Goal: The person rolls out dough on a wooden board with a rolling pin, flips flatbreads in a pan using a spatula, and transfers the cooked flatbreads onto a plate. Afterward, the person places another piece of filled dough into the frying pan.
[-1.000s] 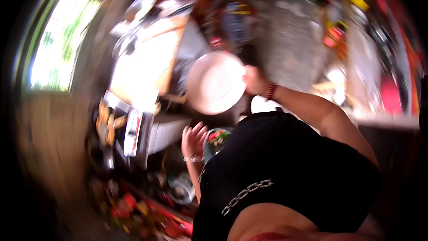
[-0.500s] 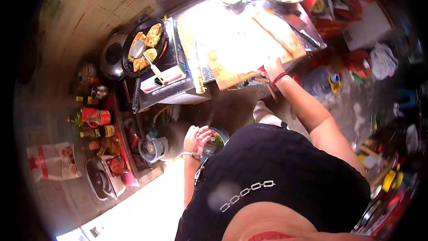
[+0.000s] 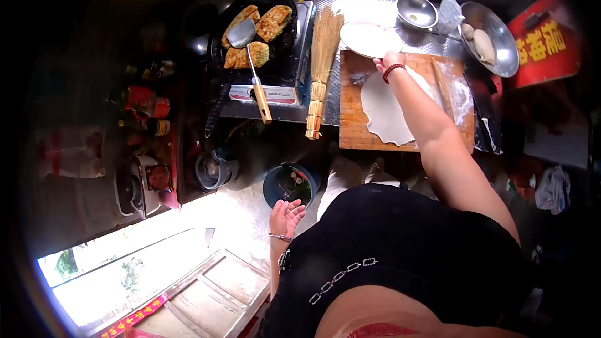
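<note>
My right hand (image 3: 390, 63) grips the near edge of a white plate (image 3: 369, 39), at the back edge of the wooden board (image 3: 357, 131). Beneath my forearm a flat sheet of dough (image 3: 388, 112) lies on the board, with a rolling pin (image 3: 442, 87) to its right. My left hand (image 3: 287, 218) hangs with its fingers apart, holding nothing, over the near rim of a blue bucket (image 3: 270, 189). A straw brush (image 3: 322, 56) lies left of the board. Further left, a black pan (image 3: 218, 50) holds browned flatbread pieces (image 3: 274, 23) and a spatula (image 3: 256, 81).
Behind the board stands a small metal bowl (image 3: 417, 11). A larger metal bowl (image 3: 504, 40) with dough lumps is at its right, beside a red box (image 3: 544, 44). Bottles (image 3: 147, 101) stand at the left. A door panel (image 3: 213, 294) is at lower left.
The view has turned, bringing the stove and board to the top centre. The plate, earlier held low, is now over the worktop's back part, still in my right hand. My left hand stays open.
</note>
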Action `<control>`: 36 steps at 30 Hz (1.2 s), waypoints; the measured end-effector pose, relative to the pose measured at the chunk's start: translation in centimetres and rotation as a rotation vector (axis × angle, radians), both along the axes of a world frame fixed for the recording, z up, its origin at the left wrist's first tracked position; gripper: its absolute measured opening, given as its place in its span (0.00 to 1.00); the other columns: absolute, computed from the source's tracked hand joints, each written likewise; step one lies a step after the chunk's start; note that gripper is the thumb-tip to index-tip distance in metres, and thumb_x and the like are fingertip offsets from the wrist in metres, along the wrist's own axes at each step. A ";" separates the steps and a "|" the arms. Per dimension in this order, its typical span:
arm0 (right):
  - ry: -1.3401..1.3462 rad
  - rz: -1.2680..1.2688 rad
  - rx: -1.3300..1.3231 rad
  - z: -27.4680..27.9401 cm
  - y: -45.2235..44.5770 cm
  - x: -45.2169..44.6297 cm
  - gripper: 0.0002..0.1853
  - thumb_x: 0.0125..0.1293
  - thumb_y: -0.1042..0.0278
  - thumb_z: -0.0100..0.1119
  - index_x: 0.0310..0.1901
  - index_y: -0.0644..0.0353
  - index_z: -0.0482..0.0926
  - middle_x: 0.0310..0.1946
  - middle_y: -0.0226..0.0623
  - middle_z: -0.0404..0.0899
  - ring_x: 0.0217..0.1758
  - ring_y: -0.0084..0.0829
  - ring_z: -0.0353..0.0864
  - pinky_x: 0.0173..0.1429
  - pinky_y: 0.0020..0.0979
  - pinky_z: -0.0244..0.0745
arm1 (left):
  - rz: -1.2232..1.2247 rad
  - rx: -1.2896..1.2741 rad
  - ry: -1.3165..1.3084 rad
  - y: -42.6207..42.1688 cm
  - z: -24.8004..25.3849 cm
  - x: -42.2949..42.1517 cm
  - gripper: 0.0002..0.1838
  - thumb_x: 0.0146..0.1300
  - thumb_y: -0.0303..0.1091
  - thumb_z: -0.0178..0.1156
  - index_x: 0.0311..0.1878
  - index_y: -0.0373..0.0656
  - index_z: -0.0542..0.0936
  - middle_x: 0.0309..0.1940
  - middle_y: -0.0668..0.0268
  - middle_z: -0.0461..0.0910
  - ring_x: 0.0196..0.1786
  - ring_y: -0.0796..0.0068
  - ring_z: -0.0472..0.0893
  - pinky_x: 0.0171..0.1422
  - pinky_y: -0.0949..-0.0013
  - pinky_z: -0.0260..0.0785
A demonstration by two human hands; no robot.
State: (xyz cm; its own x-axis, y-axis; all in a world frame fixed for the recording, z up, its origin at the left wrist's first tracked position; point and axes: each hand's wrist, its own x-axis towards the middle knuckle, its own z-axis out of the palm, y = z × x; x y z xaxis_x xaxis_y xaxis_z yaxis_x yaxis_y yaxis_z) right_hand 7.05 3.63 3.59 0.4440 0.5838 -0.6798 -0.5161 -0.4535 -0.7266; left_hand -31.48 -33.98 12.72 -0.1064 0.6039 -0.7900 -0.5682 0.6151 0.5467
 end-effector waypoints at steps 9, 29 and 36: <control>-0.061 -0.017 -0.057 -2.2 6.2 -0.9 0.16 0.63 0.81 0.36 0.50 0.71 0.69 0.32 0.51 0.80 0.25 0.36 0.84 0.19 0.30 0.76 | 0.026 -0.020 -0.013 6.0 -2.1 -3.2 0.04 0.69 0.33 0.51 0.42 0.46 0.67 0.44 0.49 0.78 0.43 0.54 0.81 0.47 0.57 0.75; 0.595 0.989 0.120 15.7 -8.1 -23.9 0.20 0.70 0.58 0.57 0.54 0.64 0.69 0.40 0.39 0.79 0.40 0.26 0.81 0.45 0.29 0.79 | -0.204 0.053 -0.055 18.4 -4.6 -5.6 0.11 0.66 0.33 0.55 0.46 0.46 0.63 0.39 0.55 0.80 0.34 0.66 0.82 0.37 0.68 0.77; -0.339 1.117 0.219 18.0 -5.0 -21.0 0.08 0.66 0.70 0.57 0.41 0.64 0.71 0.21 0.27 0.69 0.16 0.17 0.66 0.17 0.22 0.61 | -0.219 0.098 -0.031 18.7 -5.6 -7.2 0.27 0.66 0.33 0.55 0.64 0.37 0.58 0.39 0.57 0.79 0.35 0.68 0.81 0.38 0.68 0.75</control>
State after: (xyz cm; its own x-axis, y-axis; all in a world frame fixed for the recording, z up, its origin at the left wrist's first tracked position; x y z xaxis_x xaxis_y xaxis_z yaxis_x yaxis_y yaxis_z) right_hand -14.00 -1.33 21.58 -0.2468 0.8512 -0.4632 0.3200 -0.3796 -0.8681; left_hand -38.70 -15.32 7.09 0.0592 0.6840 -0.7271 -0.4445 0.6702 0.5943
